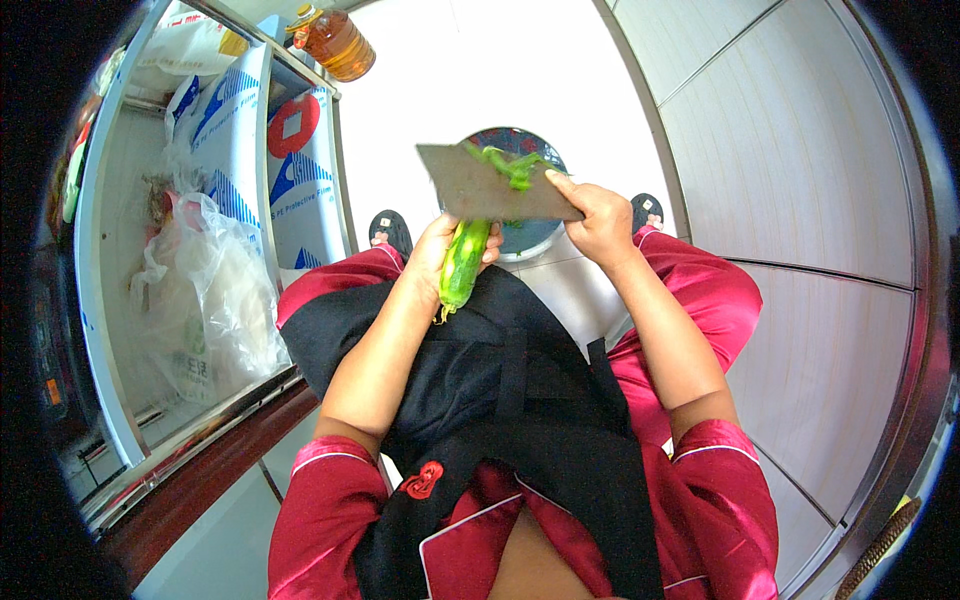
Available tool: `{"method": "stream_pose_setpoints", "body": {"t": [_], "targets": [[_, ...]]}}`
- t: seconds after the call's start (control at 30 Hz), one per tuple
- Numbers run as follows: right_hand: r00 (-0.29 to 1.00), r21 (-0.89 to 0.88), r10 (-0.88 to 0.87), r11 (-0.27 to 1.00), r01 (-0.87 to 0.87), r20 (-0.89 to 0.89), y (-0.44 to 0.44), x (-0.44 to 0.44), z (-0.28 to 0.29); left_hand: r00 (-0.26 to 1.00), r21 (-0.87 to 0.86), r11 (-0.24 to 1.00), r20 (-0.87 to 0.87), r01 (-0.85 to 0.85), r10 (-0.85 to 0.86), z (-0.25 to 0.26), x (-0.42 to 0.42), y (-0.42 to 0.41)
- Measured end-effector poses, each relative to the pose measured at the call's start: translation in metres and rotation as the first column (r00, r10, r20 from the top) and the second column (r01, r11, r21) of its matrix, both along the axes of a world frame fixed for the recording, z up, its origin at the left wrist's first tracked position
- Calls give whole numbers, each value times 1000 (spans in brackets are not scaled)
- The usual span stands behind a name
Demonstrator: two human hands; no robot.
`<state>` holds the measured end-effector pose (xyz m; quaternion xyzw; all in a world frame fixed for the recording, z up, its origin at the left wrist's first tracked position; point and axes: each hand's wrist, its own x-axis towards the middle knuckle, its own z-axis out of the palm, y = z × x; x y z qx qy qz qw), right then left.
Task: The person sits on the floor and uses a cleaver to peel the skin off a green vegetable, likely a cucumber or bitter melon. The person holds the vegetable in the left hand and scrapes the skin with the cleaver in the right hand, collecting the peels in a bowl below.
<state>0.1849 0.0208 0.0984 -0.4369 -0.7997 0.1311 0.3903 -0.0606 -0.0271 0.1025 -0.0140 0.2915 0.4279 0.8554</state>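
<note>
A green cucumber point(460, 274), with paler peeled patches and a withered yellow tip toward me, lies in the grip of my left hand point(427, 253). My right hand point(602, 219) grasps a wide cleaver point(469, 184) by its handle end, the handle itself hidden in the fist. Its broad blade reaches left across the far end of the cucumber; whether the edge touches it I cannot tell. Strips of green peel point(517, 171) rest on the flat of the blade. Below, a round basin point(529, 241) is partly covered by the cleaver, with green bits inside.
Left of me stands a metal-framed shelf point(112, 300) holding clear plastic bags point(225, 292) and panels in printed protective film point(300, 187). A large bottle of amber liquid point(341, 45) is beside its far end. Tiled panels point(765, 142) line the right. My slippered feet flank the basin.
</note>
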Motion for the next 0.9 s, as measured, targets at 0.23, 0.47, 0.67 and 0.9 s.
{"method": "stream_pose_setpoints", "body": {"t": [0.23,0.47,0.67,0.9], "targets": [[993,103,52,993,-63,109,-6,-4,11,983,19,989,-116,-144,145,4,1,-12],[979,190,-9,981,-31,205,-9,-3,17,956,-197,941,-157,-275,247,12,7,-11],[973,256,-29,966,-31,227,-10,-4,21,960,-222,936,-114,-274,254,-3,-3,-13],[974,257,-26,966,-34,225,-9,-5,22,964,-230,936,-81,-265,253,-3,-3,-11]]}}
